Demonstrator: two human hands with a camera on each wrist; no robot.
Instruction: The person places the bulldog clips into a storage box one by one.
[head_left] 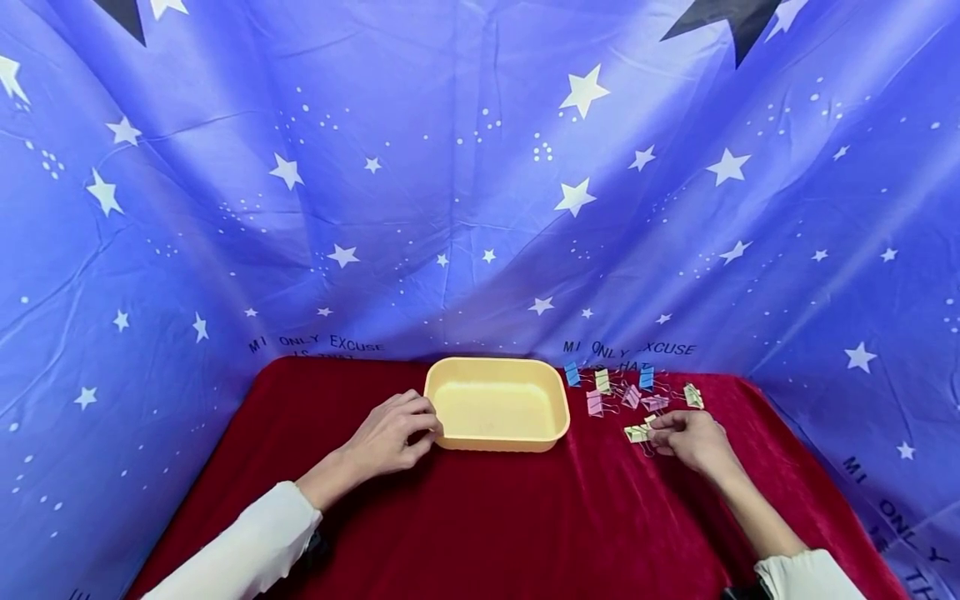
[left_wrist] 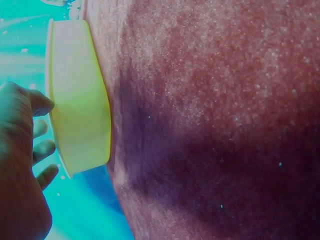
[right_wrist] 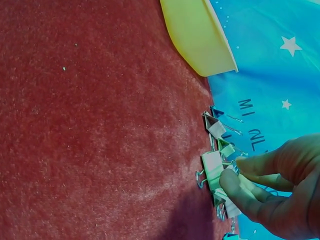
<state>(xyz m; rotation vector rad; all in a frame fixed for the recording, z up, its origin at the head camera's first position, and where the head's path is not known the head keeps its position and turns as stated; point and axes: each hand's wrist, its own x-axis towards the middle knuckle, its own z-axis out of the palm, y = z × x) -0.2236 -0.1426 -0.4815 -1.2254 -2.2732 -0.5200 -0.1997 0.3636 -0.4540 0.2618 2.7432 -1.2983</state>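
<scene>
A yellow rectangular tub (head_left: pixel 497 446) stands on the red cloth. At its left end, my left hand (head_left: pixel 401 429) holds the rim, fingers bent and the thumb toward the front corner. In the left wrist view the thumb (left_wrist: pixel 42 103) overlaps the tub's rim. To the right of the tub, my right hand (head_left: pixel 693 437) pinches a pale yellow binder clip (head_left: pixel 637 433) between thumb and fingertips. The right wrist view shows this clip (right_wrist: pixel 212 167) close up, with its wire handle at the fingertips. Several other binder clips lie just beyond this hand.
Among the loose clips are blue ones (head_left: pixel 572 374), pink ones (head_left: pixel 595 404) and pale yellow ones (head_left: pixel 693 396), grouped near the cloth's back edge. A blue curtain with stars (head_left: pixel 450 208) rises behind and at both sides. The red cloth (head_left: pixel 480 525) covers the table.
</scene>
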